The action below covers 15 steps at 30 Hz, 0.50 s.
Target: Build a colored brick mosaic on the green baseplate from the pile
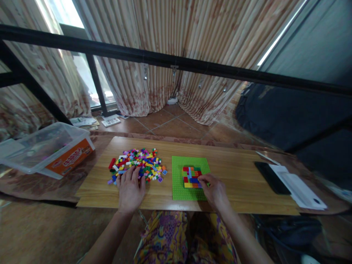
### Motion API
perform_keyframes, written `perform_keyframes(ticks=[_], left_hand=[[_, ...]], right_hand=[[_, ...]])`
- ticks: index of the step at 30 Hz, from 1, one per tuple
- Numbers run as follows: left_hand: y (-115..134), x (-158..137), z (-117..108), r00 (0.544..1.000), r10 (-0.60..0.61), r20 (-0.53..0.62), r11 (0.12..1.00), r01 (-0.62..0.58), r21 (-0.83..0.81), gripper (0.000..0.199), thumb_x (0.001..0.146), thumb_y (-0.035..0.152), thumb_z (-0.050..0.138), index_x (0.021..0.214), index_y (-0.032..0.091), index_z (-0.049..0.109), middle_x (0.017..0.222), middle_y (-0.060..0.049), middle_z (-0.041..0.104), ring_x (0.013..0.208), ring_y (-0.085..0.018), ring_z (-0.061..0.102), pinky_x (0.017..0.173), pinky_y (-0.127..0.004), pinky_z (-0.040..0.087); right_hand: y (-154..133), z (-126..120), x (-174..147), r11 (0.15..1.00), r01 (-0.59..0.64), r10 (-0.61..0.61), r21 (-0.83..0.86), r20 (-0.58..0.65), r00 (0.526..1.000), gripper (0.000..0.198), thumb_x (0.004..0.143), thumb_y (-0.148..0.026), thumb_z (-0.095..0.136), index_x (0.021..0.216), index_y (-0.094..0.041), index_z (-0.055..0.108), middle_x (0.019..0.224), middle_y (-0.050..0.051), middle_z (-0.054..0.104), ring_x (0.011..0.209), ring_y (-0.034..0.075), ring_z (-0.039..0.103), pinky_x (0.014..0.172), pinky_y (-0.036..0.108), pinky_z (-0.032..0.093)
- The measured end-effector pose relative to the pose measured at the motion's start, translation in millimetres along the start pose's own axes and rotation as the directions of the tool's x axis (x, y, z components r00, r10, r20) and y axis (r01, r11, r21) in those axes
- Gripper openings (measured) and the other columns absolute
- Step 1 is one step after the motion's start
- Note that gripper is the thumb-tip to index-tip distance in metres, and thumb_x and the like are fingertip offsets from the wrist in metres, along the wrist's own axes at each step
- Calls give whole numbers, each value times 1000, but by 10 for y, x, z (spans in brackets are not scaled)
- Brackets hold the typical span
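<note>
My left hand (130,191) rests on the near side of a pile of loose building bricks (141,160) in many colours, its fingers stretched out and somewhat apart. A green studded baseplate (176,190) lies to the right of the pile. On it sits a flat block of joined bricks (191,175) in red, blue, light blue, green, yellow and orange. My right hand (216,190) is at the right edge of this block, thumb and forefinger pinched together. Whatever lies between those fingertips is too small or hidden to make out.
The wooden board (236,183) carries everything. At its right end lie a black phone (272,178) and a white box part (298,187). A clear plastic bin (63,139) with an orange label stands left. A dark metal bar (159,58) crosses beyond the board, before curtains (123,44).
</note>
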State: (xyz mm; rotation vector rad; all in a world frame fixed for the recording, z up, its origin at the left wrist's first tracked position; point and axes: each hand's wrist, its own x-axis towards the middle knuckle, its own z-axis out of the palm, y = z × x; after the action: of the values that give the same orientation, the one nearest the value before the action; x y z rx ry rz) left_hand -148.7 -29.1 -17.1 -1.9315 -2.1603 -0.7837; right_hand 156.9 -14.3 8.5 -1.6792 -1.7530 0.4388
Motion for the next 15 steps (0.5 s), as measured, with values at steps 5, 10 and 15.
perform_keyframes(ticks=[5, 10, 15], left_hand=[[-6, -7, 9, 1000, -10, 0, 1000, 10, -11, 40, 91, 35, 45, 123, 16, 60, 129, -15, 61, 116, -33, 53, 103, -51, 32], [-1, -9, 0, 1000, -18, 13, 1000, 18, -17, 40, 91, 35, 45, 123, 15, 60, 130, -15, 60, 116, -33, 53, 104, -51, 32], [-9, -6, 6, 1000, -17, 8, 1000, 17, -13, 40, 91, 34, 45, 123, 16, 60, 129, -15, 61, 117, -32, 53, 104, -50, 32]], right_hand=[[25, 27, -7, 975, -182, 188, 124, -39, 981, 21, 76, -39, 59, 80, -22, 71, 82, 4, 71, 73, 18, 62, 71, 32, 48], [71, 57, 14, 938, -272, 286, 213, -38, 958, 24, 72, -40, 62, 80, -19, 71, 81, 6, 73, 73, 20, 64, 72, 34, 48], [63, 108, 37, 920, -275, 301, 279, -52, 952, 22, 70, -39, 63, 76, -19, 70, 78, 6, 72, 73, 20, 65, 72, 34, 49]])
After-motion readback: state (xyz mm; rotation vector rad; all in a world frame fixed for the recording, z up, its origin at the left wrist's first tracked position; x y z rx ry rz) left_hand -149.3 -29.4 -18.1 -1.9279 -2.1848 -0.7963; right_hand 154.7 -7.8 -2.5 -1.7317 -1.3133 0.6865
